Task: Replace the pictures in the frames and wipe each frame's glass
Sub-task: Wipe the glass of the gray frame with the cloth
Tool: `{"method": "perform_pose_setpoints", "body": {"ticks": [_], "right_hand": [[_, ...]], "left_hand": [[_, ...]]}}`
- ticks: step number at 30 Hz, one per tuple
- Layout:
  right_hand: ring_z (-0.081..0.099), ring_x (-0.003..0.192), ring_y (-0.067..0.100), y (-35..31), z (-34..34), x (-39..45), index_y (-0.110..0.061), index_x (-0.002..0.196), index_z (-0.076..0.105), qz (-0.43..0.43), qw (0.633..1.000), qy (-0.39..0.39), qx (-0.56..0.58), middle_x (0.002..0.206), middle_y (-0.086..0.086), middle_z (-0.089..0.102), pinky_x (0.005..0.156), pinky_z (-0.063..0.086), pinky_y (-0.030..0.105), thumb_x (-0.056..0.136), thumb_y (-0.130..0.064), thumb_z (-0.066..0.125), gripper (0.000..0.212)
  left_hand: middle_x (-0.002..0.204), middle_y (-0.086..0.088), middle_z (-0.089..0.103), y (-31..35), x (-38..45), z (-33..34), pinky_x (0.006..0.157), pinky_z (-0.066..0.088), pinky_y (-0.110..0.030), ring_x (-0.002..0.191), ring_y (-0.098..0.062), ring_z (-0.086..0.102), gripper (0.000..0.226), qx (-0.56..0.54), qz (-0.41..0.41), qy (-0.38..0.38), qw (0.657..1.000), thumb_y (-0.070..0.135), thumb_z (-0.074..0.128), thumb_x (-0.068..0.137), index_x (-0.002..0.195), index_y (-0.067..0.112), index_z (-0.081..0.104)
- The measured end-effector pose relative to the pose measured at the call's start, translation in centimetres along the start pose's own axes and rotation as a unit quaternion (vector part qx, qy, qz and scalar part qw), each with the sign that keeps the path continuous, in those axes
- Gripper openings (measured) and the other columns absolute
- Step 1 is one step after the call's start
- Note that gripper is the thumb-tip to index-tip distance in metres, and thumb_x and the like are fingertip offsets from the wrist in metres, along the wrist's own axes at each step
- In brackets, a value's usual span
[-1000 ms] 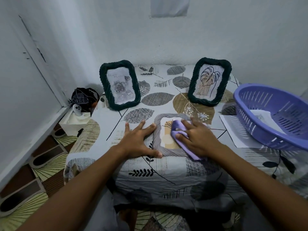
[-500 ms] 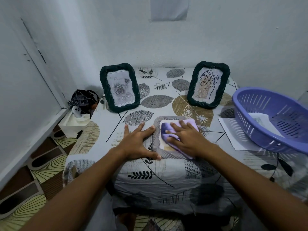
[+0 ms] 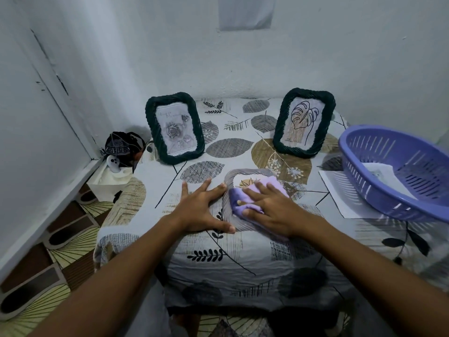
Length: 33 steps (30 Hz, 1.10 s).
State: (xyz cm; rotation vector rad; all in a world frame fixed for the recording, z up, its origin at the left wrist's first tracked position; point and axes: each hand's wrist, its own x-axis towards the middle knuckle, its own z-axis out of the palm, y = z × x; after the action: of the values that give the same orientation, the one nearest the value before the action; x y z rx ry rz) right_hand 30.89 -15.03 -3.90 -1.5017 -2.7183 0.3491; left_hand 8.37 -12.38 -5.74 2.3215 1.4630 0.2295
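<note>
On the patterned table (image 3: pixel 243 263), a grey frame (image 3: pixel 227 210) lies flat near the front edge.
Left hand (image 3: pixel 201 210), fingers splayed straight, touches the frame's left rim; right hand (image 3: pixel 272 210), fingers extended flat, not curled, presses a purple cloth (image 3: pixel 243 205) onto the glass.

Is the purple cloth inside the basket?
No, the right hand presses the purple cloth on the grey frame lying flat, away from the basket.

no words clear enough to read, faint writing atop the rose picture (image 3: pixel 175 132), too blurry
</note>
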Motion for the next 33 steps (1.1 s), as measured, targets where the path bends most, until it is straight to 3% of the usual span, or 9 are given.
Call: {"method": "perform_pose_setpoints", "body": {"ticks": [3,5,8,13,16,20,25,29,33], "right_hand": [[0.006,0.147,0.015,1.0,-0.1,-2.2,-0.027,0.144,0.041,-0.005,1.000,0.012,0.020,0.154,-0.015,0.012,0.117,0.008,0.032,0.090,-0.063,0.010,0.072],[0.010,0.146,0.017,2.3,-0.6,-3.5,-0.024,0.142,0.044,0.039,0.999,0.026,-0.010,0.148,-0.020,0.011,0.115,0.022,0.038,0.081,-0.072,-0.005,0.091],[0.010,0.146,0.026,3.1,-1.1,-2.1,-0.025,0.140,0.047,0.080,0.994,0.031,-0.070,0.157,-0.006,0.019,0.115,0.018,0.038,0.071,-0.076,-0.020,0.109],[0.000,0.147,0.028,0.7,0.2,1.7,-0.034,0.146,0.031,0.062,0.998,0.011,-0.031,0.160,0.002,0.010,0.117,-0.001,0.044,0.088,-0.067,0.002,0.073],[0.004,0.147,0.023,-0.1,0.5,0.3,-0.030,0.144,0.038,0.019,0.999,0.014,-0.021,0.159,-0.001,0.018,0.117,0.005,0.038,0.082,-0.074,-0.005,0.088],[0.015,0.146,0.025,2.1,-0.5,-1.6,-0.021,0.142,0.043,0.093,0.992,0.039,-0.076,0.156,0.000,0.027,0.114,0.022,0.038,0.079,-0.073,-0.015,0.100],[0.005,0.146,0.036,3.1,-0.4,2.1,-0.027,0.145,0.036,0.151,0.982,0.045,-0.103,0.159,0.005,0.018,0.118,0.010,0.051,0.097,-0.059,0.013,0.062],[0.002,0.146,0.035,1.4,0.8,5.0,-0.034,0.146,0.031,0.137,0.989,0.043,-0.043,0.160,0.006,0.013,0.117,0.003,0.053,0.098,-0.057,0.015,0.056],[0.008,0.147,0.029,-0.6,1.1,2.2,-0.037,0.146,0.031,0.089,0.995,0.025,-0.040,0.159,0.002,0.016,0.118,0.003,0.046,0.094,-0.059,0.007,0.061]], "left_hand": [[0.160,-0.001,0.010,-0.1,0.0,0.0,0.110,-0.024,-0.053,0.141,-0.003,-0.005,0.129,-0.005,0.003,-0.001,1.000,0.088,0.050,0.040,0.152,0.032,0.019],[0.160,0.000,0.011,0.0,0.0,0.0,0.109,-0.024,-0.053,0.135,0.001,-0.007,0.129,-0.005,0.005,0.000,1.000,0.088,0.050,0.040,0.151,0.032,0.019],[0.160,0.001,0.012,0.0,0.1,0.0,0.110,-0.024,-0.054,0.144,-0.007,-0.004,0.129,-0.005,0.003,0.000,1.000,0.088,0.050,0.040,0.151,0.031,0.020],[0.160,0.002,0.016,-0.3,0.4,0.2,0.110,-0.022,-0.056,0.147,-0.008,-0.002,0.128,-0.009,0.005,0.002,1.000,0.088,0.053,0.040,0.151,0.032,0.022],[0.159,0.006,0.018,-0.5,0.4,0.3,0.110,-0.022,-0.056,0.147,-0.007,-0.002,0.128,-0.008,0.008,0.002,1.000,0.088,0.054,0.040,0.150,0.032,0.022],[0.159,0.008,0.016,-0.3,0.3,0.2,0.110,-0.025,-0.054,0.145,-0.005,-0.004,0.128,-0.008,0.006,0.003,1.000,0.087,0.055,0.040,0.151,0.032,0.023],[0.159,0.007,0.015,-0.4,0.4,0.2,0.110,-0.023,-0.056,0.147,-0.008,-0.004,0.128,0.000,0.008,0.000,1.000,0.089,0.052,0.040,0.151,0.032,0.021],[0.159,0.005,0.016,-0.3,0.3,0.2,0.110,-0.023,-0.057,0.147,-0.009,-0.003,0.127,0.000,0.009,0.005,1.000,0.089,0.051,0.041,0.151,0.032,0.021],[0.159,0.004,0.016,-0.3,0.3,0.4,0.110,-0.022,-0.056,0.147,-0.010,-0.002,0.126,0.003,0.013,0.007,1.000,0.089,0.049,0.042,0.151,0.032,0.019]]}}
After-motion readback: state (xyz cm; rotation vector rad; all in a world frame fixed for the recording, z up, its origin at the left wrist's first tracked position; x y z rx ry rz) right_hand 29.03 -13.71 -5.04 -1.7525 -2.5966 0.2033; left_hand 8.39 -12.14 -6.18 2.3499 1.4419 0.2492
